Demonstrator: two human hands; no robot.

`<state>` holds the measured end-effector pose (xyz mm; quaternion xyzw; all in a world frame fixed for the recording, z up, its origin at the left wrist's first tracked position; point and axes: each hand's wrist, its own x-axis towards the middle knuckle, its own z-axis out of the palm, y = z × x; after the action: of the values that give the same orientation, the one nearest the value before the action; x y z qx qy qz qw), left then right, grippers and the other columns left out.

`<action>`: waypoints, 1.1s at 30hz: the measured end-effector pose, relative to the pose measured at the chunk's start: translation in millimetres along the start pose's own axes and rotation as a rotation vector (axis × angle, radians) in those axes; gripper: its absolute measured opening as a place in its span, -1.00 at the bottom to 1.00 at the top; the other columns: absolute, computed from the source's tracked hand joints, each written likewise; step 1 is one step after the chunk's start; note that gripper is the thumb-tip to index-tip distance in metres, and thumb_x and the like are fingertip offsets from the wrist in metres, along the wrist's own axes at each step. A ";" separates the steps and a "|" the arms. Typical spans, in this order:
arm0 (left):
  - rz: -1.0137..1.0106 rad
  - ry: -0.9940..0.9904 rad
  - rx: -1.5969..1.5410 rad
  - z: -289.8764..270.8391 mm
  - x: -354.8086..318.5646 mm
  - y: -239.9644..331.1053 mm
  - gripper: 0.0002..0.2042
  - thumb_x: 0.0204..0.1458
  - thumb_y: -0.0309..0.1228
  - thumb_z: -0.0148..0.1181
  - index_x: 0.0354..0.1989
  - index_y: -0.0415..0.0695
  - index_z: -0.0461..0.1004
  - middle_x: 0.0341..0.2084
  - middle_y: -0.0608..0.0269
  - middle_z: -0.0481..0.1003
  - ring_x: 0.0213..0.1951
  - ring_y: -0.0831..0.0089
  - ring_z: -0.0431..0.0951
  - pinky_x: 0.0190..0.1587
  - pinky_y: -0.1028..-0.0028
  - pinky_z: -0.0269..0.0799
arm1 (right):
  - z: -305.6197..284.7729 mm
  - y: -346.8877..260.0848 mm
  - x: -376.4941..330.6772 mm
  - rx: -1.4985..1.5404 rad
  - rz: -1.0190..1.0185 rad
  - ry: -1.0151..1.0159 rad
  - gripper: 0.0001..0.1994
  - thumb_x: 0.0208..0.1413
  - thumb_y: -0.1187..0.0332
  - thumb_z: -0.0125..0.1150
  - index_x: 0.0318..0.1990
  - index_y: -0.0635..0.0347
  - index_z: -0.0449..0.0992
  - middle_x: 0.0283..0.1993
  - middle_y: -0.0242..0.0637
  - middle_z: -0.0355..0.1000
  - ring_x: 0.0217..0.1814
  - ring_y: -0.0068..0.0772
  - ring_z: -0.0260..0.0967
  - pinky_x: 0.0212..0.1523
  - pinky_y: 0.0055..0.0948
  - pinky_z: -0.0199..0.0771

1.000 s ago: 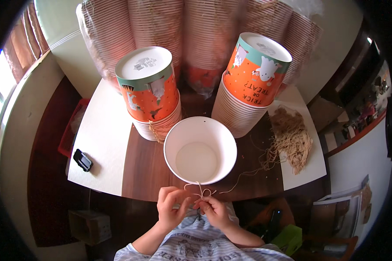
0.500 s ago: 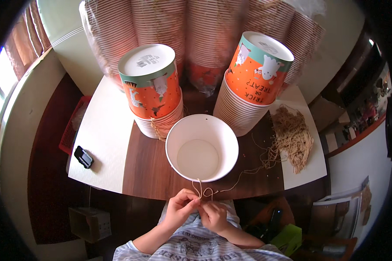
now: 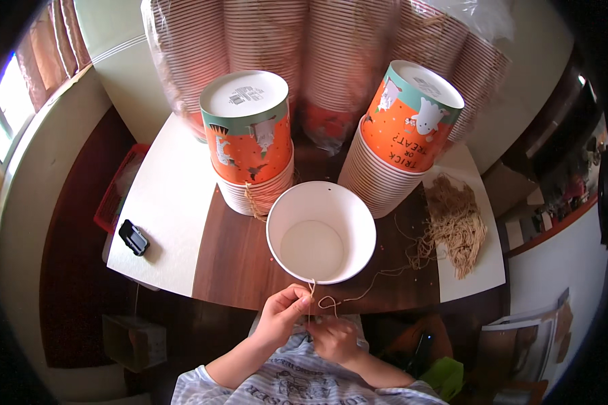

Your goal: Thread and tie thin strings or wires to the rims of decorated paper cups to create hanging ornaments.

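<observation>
A white paper bucket (image 3: 344, 233) stands at the near edge of the table, its open mouth tilted toward me. A tan string (image 3: 328, 303) hangs from its near rim. My left hand (image 3: 285, 312) pinches the string between thumb and fingers, just under the rim. Lower and to the right, my right hand (image 3: 335, 337) has its fingers curled close to the strand that runs down from the left hand; its fingertips are partly hidden. From a loose loop beside the hands, more string trails right across the table to a tangled bundle of tan strings (image 3: 456, 229).
Behind the bucket stand a left stack of orange upturned buckets (image 3: 253, 148) and a right stack (image 3: 402, 135). Taller plastic-wrapped stacks (image 3: 263, 54) rise at the back. A small black case (image 3: 134, 237) lies on the table's left. A red basket (image 3: 111, 196) is beyond the left edge.
My right hand has drawn down and away from the left hand, which keeps its pinch. The string between them is now straighter. The whole view has shifted slightly.
</observation>
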<state>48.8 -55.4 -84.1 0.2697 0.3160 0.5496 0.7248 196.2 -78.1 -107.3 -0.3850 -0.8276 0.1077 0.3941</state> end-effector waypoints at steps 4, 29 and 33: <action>-0.021 0.099 0.006 9.5 6.8 7.9 -0.93 0.05 -0.46 0.05 -0.40 -0.20 0.37 -0.51 0.40 0.37 -0.44 0.64 0.35 -0.33 0.63 0.29 | 3.0 -0.6 -6.9 -0.065 0.008 -0.216 -0.80 -0.27 0.44 0.09 -0.38 0.07 0.49 -0.62 -0.41 0.37 -0.58 -0.39 0.37 -0.59 -0.42 0.36; 0.398 0.252 0.529 12.4 22.9 3.0 -0.93 -0.02 -0.54 0.14 -0.44 -0.29 0.43 -0.50 0.39 0.38 -0.51 0.76 0.30 -0.48 0.72 0.23 | -2.1 -7.9 0.2 -0.200 0.081 -0.548 -0.84 -0.17 0.39 0.03 -0.36 0.12 0.44 -0.63 -0.35 0.38 -0.55 -0.35 0.42 -0.62 -0.36 0.37; 0.414 0.295 0.485 14.4 23.4 0.7 -0.93 -0.01 -0.55 0.12 -0.47 -0.28 0.40 -0.50 0.41 0.35 -0.53 0.77 0.26 -0.50 0.72 0.21 | -5.2 -12.9 3.9 -0.224 0.055 -0.536 -0.89 -0.17 0.38 0.02 -0.43 0.12 0.42 -0.63 -0.35 0.37 -0.55 -0.36 0.41 -0.63 -0.37 0.37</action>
<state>63.9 -33.3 -77.9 0.4102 0.4772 0.6270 0.4593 191.4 -84.7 -95.4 -0.4062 -0.8982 0.1241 0.1133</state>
